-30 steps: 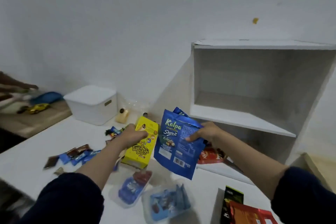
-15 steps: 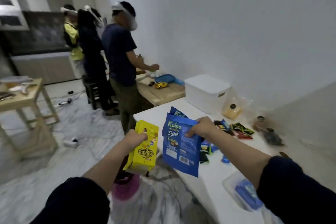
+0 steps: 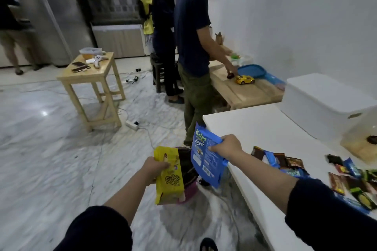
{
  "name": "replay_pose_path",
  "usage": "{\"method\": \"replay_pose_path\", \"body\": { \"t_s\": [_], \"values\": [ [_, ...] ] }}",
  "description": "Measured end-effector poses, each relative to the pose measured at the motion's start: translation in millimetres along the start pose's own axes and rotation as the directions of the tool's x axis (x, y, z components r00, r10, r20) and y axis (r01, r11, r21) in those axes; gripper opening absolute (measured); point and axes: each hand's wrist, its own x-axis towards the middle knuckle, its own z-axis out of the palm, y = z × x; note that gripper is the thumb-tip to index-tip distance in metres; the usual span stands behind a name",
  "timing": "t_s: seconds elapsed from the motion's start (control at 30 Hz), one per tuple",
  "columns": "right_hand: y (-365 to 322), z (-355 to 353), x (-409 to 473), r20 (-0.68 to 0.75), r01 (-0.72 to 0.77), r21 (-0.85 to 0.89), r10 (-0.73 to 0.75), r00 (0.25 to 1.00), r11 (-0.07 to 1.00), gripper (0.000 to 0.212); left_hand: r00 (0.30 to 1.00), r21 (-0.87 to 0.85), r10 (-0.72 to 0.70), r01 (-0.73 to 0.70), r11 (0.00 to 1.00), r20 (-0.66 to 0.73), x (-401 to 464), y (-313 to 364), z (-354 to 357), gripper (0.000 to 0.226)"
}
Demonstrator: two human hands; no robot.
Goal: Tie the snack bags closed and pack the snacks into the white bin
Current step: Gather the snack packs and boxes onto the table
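Out past the edge of the white counter (image 3: 255, 128), over the marble floor, your left hand (image 3: 154, 169) has its grip closed round a yellow snack box (image 3: 169, 181), whose printed name reads upside down and is too blurred to make out. Your right hand (image 3: 226, 146) pinches the top edge of a blue snack bag (image 3: 206, 159) marked "Kalpa" and "Share it", with a barcode near its lower corner; the bag hangs just off the counter's corner. Below both packs stands a dark-lined pink basket (image 3: 188, 183) on the floor. Back on the counter, the white bin (image 3: 322, 106) sits lidded by the wall, well apart from your hands. Small snack packets (image 3: 285, 162) lie scattered on the counter beside your right forearm, their labels unreadable.
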Motion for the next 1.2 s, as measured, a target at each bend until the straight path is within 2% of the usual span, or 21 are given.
{"method": "replay_pose_path", "body": {
  "t_s": [0.27, 0.4, 0.5, 0.53, 0.77, 0.93, 1.07, 1.13, 1.17, 1.2],
  "values": [
    [8.2, 56.6, 133.9, 0.174, -0.096, 0.015, 0.092, 0.98, 0.995, 0.004, 0.976, -0.151, -0.192, 0.176, 0.973, -0.098, 100.7, 12.0, 28.6, 0.006],
    [16.7, 79.5, 177.0, 0.215, -0.176, 0.041, 0.163, 0.963, 0.984, 0.005, 0.948, -0.207, -0.251, 0.211, 0.955, -0.193, 138.9, 9.8, 34.3, 0.009],
    [20.9, 97.8, 203.1, 0.248, -0.251, 0.101, 0.22, 0.943, 0.963, 0.016, 0.929, -0.25, -0.295, 0.238, 0.939, -0.224, 169.4, 2.9, 34.6, 0.008],
    [22.3, 105.1, 211.7, 0.256, -0.27, 0.113, 0.234, 0.938, 0.956, 0.014, 0.923, -0.255, -0.307, 0.247, 0.935, -0.232, 179.4, 2.2, 33.8, 0.017],
    [31.5, 164.9, 269.5, 0.262, -0.372, 0.084, 0.34, 0.903, 0.924, 0.012, 0.915, -0.153, -0.288, 0.253, 0.955, -0.282, 262.5, 11.9, 32.6, 0.027],
    [36.0, 211.4, 317.3, 0.275, -0.445, 0.006, 0.426, 0.862, 0.896, 0.012, 0.933, -0.011, -0.285, 0.29, 0.957, -0.22, 337.4, 12.7, 30.3, 0.028],
    [38.3, 245.4, 356.4, 0.263, -0.445, -0.041, 0.44, 0.859, 0.894, 0.014, 0.931, 0.014, -0.312, 0.321, 0.947, -0.189, 391.0, 7.6, 30.6, 0.03],
    [41.2, 257.8, 373.8, 0.248, -0.439, -0.071, 0.443, 0.862, 0.896, 0.009, 0.923, 0.032, -0.365, 0.371, 0.928, -0.124, 426.0, -15.0, 33.4, 0.043],
    [43.3, 262.3, 381.0, 0.247, -0.435, -0.105, 0.447, 0.86, 0.894, 0.005, 0.916, 0.056, -0.393, 0.398, 0.916, -0.08, 451.1, -45.1, 37.3, 0.061],
    [46.5, 266.3, 387.4, 0.253, -0.434, -0.148, 0.459, 0.852, 0.888, 0.014, 0.907, 0.097, -0.415, 0.421, 0.902, -0.07, 469.8, -68.8, 42.3, 0.082]
  ]
}}
